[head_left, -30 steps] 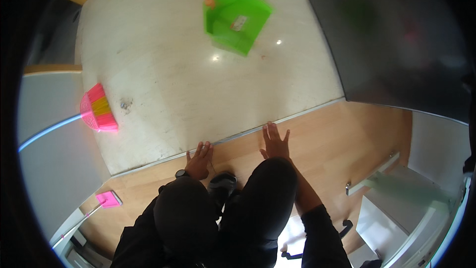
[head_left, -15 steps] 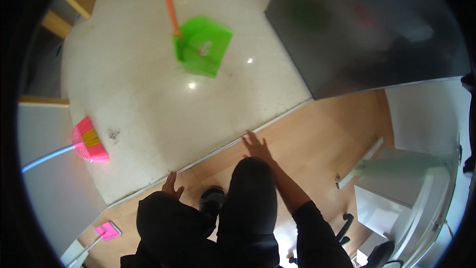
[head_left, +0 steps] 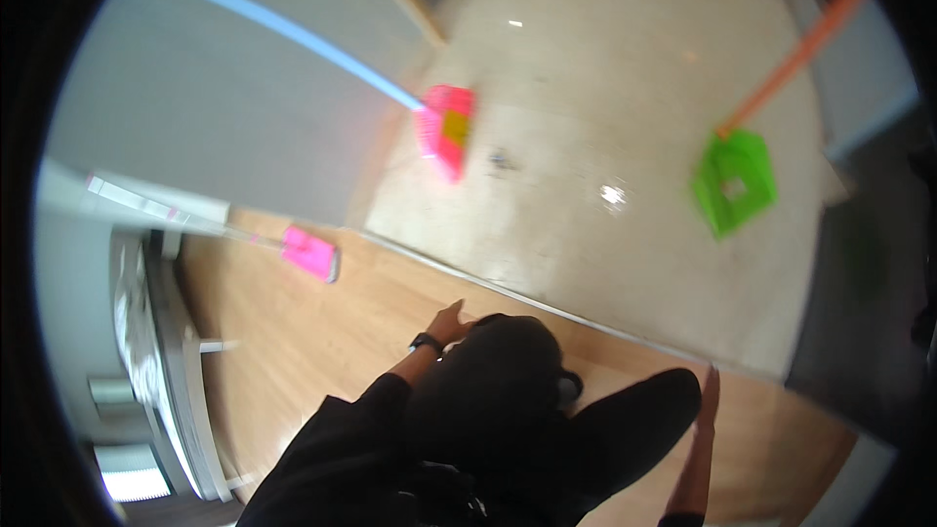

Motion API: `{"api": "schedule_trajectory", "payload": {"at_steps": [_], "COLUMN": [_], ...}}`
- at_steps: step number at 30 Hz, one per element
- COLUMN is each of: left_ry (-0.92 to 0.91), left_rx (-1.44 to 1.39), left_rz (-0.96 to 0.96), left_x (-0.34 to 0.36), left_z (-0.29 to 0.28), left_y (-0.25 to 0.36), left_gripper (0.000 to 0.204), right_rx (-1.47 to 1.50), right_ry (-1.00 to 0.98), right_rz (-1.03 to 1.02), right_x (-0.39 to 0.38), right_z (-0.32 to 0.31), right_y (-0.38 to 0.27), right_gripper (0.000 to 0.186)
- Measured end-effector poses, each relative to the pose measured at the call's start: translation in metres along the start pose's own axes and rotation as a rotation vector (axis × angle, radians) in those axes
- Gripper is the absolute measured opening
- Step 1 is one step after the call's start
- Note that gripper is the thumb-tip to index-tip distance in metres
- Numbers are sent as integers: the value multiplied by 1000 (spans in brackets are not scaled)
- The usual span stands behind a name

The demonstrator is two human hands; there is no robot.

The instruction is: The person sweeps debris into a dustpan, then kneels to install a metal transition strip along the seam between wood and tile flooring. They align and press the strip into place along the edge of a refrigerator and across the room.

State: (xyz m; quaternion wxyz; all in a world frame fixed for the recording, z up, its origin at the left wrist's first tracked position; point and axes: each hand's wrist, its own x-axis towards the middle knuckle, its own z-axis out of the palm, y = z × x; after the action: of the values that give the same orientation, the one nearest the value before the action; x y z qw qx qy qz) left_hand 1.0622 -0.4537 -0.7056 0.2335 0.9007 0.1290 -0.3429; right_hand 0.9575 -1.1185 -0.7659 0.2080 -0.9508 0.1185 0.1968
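My left hand (head_left: 450, 323), with a dark watch (head_left: 426, 342) on its wrist, is beside my left knee. Its fingers are partly hidden by the knee, but a stretched finger shows and nothing is held. My right hand (head_left: 710, 396) hangs along the outer side of my right knee, edge-on and a little blurred, its fingers stretched out and empty. Ahead on the pale floor, a pink and yellow broom (head_left: 450, 132) with a blue handle leans on the grey wall, near a small heap of debris (head_left: 502, 160). A green dustpan (head_left: 736, 185) with an orange handle stands at the right.
A pink flat-headed brush or mop (head_left: 310, 254) with a long pale handle rests on the wooden floor (head_left: 293, 317) at left. A metal strip (head_left: 508, 291) divides wood from pale floor. A dark cabinet (head_left: 869, 283) stands right. A white-legged table (head_left: 190, 400) is far left.
My view has swung left, so the broom, dustpan and pink brush all appear farther right. The white furniture at right has left the view, and the table at left has come in. Both hands stay empty.
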Motion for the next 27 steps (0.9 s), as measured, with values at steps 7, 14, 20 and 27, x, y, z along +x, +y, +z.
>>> {"api": "schedule_trajectory", "payload": {"at_steps": [7,14,20,27], "left_ry": [516,549,378,361], "left_rx": [-247,147,369,404], "left_rz": [-268,43,241,439], "left_x": [6,34,104,127], "left_z": [-99,-157,-169,-175], "left_y": [-62,-148,-215,-234], "left_gripper": [59,58,68,49], "right_rx": [-74,-107,-274,-122], "right_ry": [-236,-299,-165,11], "right_rz": [222,189,388,361], "right_x": [9,66,35,22], "right_z": [-30,12,21,43], "right_y": [-28,-50,-104,-125], "right_gripper": [93,98,98,100]}}
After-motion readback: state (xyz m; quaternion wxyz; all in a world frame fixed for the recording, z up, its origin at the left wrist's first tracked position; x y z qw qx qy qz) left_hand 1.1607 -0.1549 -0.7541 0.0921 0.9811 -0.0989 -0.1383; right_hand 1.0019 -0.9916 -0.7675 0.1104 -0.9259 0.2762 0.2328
